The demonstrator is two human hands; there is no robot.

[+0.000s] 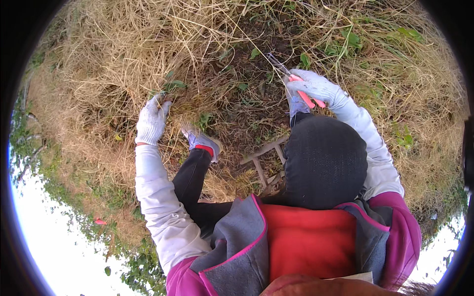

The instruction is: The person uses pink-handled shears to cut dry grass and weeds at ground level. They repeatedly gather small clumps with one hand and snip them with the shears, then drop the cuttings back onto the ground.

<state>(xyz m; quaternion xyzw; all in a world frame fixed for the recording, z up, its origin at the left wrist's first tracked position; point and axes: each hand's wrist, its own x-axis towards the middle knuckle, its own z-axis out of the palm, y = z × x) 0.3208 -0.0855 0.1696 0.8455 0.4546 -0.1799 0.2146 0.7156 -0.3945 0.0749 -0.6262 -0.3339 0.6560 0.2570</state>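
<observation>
My left hand (152,120), in a white knit glove, is at the dry grass on the left. Its fingertips are beside a small green-leaved plant (174,85); whether they pinch a stem cannot be made out. On the right, my gloved right hand (314,87) grips a pair of pink-handled snips (307,97). Their thin metal blades (277,62) point up and left over the ground, with a long dry stalk (255,46) passing close by them. Between the hands lies a patch of dark soil (255,100) with short stubble.
My left shoe (202,142) and right shoe (296,101) stand on either side of the soil patch. A low wooden frame (263,151) is beside my bent knee (326,162). Thick dry grass (122,55) surrounds the patch, with green leaves (350,39) at upper right.
</observation>
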